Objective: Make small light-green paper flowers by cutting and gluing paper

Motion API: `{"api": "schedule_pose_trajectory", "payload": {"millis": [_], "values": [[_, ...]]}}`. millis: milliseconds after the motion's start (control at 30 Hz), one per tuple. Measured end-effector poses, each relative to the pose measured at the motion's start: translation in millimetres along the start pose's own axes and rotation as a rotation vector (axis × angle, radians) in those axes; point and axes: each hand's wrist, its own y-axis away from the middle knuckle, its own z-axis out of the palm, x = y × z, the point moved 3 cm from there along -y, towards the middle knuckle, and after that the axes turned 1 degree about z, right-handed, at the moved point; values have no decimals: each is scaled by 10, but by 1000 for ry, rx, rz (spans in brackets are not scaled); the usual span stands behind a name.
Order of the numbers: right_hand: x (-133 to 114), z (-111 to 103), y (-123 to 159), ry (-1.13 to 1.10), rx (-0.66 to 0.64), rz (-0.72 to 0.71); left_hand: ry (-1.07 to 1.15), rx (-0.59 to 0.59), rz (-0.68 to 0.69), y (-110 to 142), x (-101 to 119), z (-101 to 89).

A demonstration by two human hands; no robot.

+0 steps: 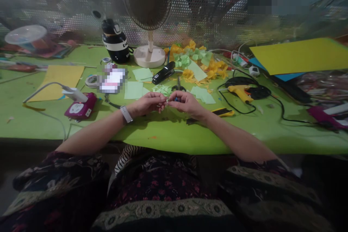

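Observation:
Both hands meet at mid-table, fingertips pinched together close to each other. My left hand [148, 104], with a watch on its wrist, and my right hand [188, 104] share a tiny pale piece between their fingertips; it is too small to name. Just beyond the fingers lie scissors [178, 86], partly hidden, and light green paper shreds [161, 89]. Green paper squares [133, 90] are spread on either side. A yellow box cutter [223, 111] rests partly under my right forearm. Farther back lies a black stapler [163, 73].
Orange and green paper flowers [190, 59] are heaped behind. A white fan [149, 57] and black bottle [117, 49] stand at the back. A yellow glue gun [241, 93] with looping cord lies right. Left are a phone [112, 80], tape roll [92, 81] and purple power strip [81, 107].

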Motion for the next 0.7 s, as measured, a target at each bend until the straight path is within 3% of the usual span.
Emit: {"api": "schedule_pose_trajectory", "payload": {"millis": [167,333,400,700], "values": [[51,20,-16,-84,19,54,-8,40,21,-15,-31,-9],[64,-55,-41,-145,334,-43,-82,183,115,15,-10,37],[73,-67,-46,-159,393,-51,-163,210,114,31,-9,65],[75,-83,-37,-134,452,-61,-256,264,149,47,-1,69]]}}
